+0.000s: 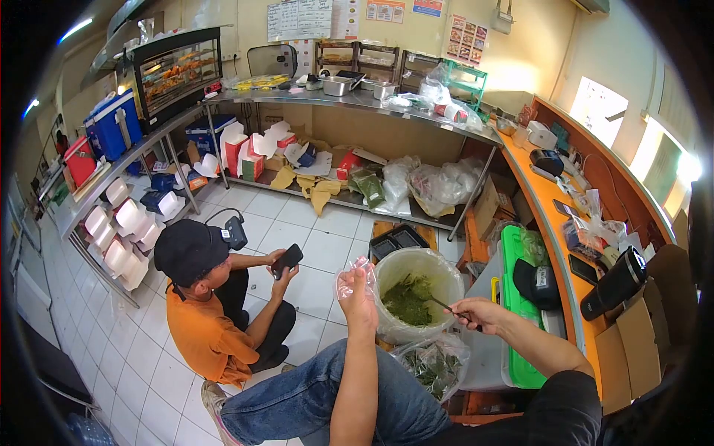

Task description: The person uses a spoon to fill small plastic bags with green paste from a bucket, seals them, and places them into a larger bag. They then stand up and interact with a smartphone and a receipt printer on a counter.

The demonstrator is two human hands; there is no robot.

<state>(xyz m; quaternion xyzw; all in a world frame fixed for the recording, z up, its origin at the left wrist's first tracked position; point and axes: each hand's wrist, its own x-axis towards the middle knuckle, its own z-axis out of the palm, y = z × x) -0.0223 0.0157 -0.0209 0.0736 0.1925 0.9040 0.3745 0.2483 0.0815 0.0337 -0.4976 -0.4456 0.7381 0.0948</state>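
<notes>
My left hand (361, 306) is raised at the left side of a large whitish tub, its fingers closed on a small clear plastic bag (346, 283). In the tub (450, 276), which looks lined with clear plastic, lies a mass of green paste (409, 301). My right hand (480, 315) grips the dark handle of a spoon (443, 304) from the right; its far end reaches into the green paste. Just below the tub sits a clear plastic bag of green leaves (435, 366).
A person in an orange shirt (212, 334) squats at the left, holding a phone (287, 260). Behind the tub is a black tray (401, 239). A green-lidded bin (520, 320) and an orange counter (547, 223) border the right. A steel table (297, 97) spans the back.
</notes>
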